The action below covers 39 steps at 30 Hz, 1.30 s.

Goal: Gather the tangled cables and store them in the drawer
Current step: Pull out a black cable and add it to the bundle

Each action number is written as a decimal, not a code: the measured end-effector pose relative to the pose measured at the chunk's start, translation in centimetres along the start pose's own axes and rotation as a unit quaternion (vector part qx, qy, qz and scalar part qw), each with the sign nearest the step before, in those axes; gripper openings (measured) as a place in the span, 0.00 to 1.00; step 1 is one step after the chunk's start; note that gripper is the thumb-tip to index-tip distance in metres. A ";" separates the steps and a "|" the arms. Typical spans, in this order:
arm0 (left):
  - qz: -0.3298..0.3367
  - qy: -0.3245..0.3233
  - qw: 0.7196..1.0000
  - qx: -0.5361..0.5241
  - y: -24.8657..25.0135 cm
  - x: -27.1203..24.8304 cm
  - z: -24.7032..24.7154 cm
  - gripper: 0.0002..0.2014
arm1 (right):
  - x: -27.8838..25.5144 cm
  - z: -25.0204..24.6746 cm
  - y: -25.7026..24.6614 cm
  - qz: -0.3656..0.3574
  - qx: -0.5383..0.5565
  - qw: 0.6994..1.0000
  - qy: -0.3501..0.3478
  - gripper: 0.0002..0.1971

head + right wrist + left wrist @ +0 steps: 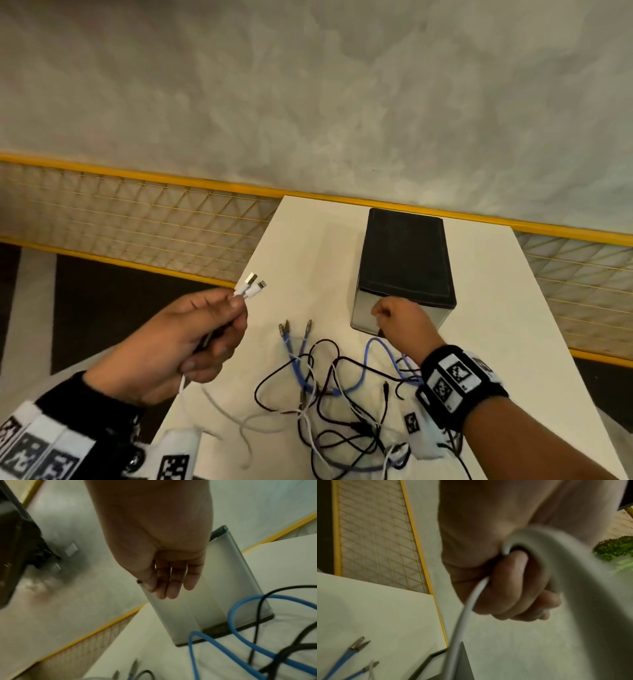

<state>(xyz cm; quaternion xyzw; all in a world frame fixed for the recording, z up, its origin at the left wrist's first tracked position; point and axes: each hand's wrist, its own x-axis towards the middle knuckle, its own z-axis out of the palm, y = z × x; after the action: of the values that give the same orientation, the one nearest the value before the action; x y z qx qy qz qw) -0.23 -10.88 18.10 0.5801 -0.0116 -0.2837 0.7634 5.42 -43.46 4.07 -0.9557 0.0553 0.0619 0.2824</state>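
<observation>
A tangle of black, white and blue cables (342, 394) lies on the white table (308, 240) near its front edge. My left hand (205, 335) is raised over the table's left edge and grips a white cable (251, 286), whose two plugs stick out past the fingers. The wrist view shows that cable (465, 612) running out from under my curled fingers (513, 595). A black box with a silver drawer front (363, 315) stands behind the tangle, and the drawer looks closed. My right hand (400, 318) is at the upper part of the front (214, 601), fingers (168, 588) bent, nothing visibly held.
A yellow-framed mesh fence (137, 222) runs behind the table, with a pale wall above it. Dark floor (85, 291) lies off the table's left edge. A blue cable (231, 615) loops just in front of the drawer box, and three blue-cable plugs (291, 330) point toward the fence.
</observation>
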 end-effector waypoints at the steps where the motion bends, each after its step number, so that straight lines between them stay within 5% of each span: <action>1: 0.001 0.007 1.000 -0.001 0.0 -0.1 -0.5 0.30 | 0.6 0.3 0.6 0.007 -0.016 1.000 -0.004 0.13; 10: -0.028 0.051 0.998 0.017 -0.7 1.1 -3.2 0.19 | 2.6 7.2 0.5 -0.062 -0.160 0.976 -0.133 0.17; 14: -0.058 0.047 0.996 0.037 -0.6 1.5 -3.3 0.16 | 4.3 9.8 -2.6 -0.074 -0.089 0.989 -0.087 0.15; 18: -0.089 0.080 0.992 0.032 -0.7 2.0 -5.6 0.17 | 7.3 14.1 -8.3 -0.011 -0.042 0.991 -0.129 0.26; 22: -0.112 0.062 0.991 0.043 -1.5 1.4 -5.0 0.17 | 7.0 15.0 -7.9 0.081 -0.074 0.979 -0.169 0.41; 27: -0.122 0.088 0.988 0.025 -2.5 1.5 -6.2 0.16 | 6.8 16.2 -9.1 0.020 -0.191 0.963 -0.188 0.43; 32: -0.134 0.090 0.986 0.033 -3.5 3.0 -6.1 0.15 | 6.6 15.8 -8.2 0.024 -0.015 0.978 -0.206 0.29; 36: -0.133 0.094 0.986 0.045 -4.1 4.5 -5.8 0.13 | 7.7 10.1 -6.0 0.052 0.187 0.977 -0.088 0.29; 39: -0.119 0.085 0.988 0.048 -4.5 5.3 -5.7 0.14 | 6.5 5.1 -4.8 0.027 0.238 0.966 -0.101 0.20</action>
<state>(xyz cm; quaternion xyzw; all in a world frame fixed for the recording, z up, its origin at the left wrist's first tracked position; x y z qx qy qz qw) 4.25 -8.98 10.56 0.6351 0.1090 -0.3209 0.6941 12.03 -37.11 1.42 -0.8478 0.0651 0.1503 0.5043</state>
